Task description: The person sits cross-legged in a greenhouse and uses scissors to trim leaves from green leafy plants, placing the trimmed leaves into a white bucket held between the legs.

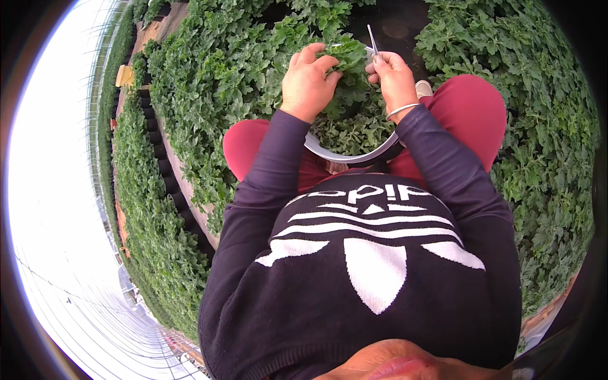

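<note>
My left hand (308,81) is closed around a bunch of green leafy stems (347,56) just in front of me. My right hand (393,77) grips a pair of small scissors (372,42) whose blades point up beside the bunch. A bracelet circles my right wrist. Below both hands a pale round bowl (345,154) rests between my knees, filled with cut greens (354,132). My dark sleeves and red trousers frame the bowl.
Dense beds of green plants (221,69) surround me on the left, front and right (538,126). A row of black pots (166,168) edges the left bed, with another green row (149,240) beyond it. A bright greenhouse roof arcs along the far left.
</note>
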A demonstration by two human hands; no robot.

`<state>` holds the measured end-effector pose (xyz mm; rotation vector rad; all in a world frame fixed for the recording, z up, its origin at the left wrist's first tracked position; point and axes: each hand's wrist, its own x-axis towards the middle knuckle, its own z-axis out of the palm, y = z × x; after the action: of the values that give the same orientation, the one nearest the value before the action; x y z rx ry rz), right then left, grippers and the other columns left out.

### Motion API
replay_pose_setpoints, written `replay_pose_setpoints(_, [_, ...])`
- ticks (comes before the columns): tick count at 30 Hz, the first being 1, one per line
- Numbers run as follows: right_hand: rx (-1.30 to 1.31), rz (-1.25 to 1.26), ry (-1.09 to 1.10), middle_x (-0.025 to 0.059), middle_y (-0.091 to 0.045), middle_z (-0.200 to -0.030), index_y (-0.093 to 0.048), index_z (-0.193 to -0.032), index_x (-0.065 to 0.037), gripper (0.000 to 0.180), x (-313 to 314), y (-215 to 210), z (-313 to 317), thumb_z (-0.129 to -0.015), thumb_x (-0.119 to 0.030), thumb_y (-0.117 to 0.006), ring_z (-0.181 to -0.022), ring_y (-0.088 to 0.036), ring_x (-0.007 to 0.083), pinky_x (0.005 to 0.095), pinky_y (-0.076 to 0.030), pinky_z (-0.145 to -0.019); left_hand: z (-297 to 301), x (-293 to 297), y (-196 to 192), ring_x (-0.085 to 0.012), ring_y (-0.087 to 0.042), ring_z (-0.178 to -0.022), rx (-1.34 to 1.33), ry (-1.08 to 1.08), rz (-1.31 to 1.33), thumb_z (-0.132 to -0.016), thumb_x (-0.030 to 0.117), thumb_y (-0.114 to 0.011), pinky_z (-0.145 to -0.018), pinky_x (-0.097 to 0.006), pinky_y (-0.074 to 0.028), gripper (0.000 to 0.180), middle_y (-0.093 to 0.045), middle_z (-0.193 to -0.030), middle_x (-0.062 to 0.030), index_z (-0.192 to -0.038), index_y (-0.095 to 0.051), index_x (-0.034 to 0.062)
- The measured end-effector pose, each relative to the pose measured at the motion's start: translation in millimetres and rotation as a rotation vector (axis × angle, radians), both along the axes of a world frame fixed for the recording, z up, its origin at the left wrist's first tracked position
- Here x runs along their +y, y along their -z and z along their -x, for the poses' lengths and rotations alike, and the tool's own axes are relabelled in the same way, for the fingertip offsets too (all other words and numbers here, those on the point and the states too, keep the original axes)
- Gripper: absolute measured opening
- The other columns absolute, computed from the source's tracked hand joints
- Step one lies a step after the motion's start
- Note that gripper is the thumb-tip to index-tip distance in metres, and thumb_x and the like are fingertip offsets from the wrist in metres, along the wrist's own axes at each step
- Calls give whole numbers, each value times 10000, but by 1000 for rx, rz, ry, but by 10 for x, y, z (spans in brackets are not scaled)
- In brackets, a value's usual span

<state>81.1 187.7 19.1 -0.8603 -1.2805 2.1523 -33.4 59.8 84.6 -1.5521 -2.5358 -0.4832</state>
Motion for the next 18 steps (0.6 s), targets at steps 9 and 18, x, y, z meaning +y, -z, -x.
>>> replay_pose_setpoints(9, [-165,-437,-742,23,-659,-745,-698,-1063,-21,201,413,-334,-316,-940,-177,-664,-663,-588,91,266,-478,-627,372,-201,-6,-272,-671,-1059,-314,-108,-62,-818,186,-754,-921,-358,-528,237,-686,-1211,-74,-1032,-749,85])
replay_pose_setpoints(18, [-530,-1245,-476,82,-723,-990,-701,-1091,-151,226,90,-200,-241,-930,-286,-617,-907,-691,316,461,-546,-757,354,-262,-30,-281,-679,-1063,-354,-76,-77,-799,136,-747,-926,-352,-529,232,-698,-1195,-95,-1021,-739,69])
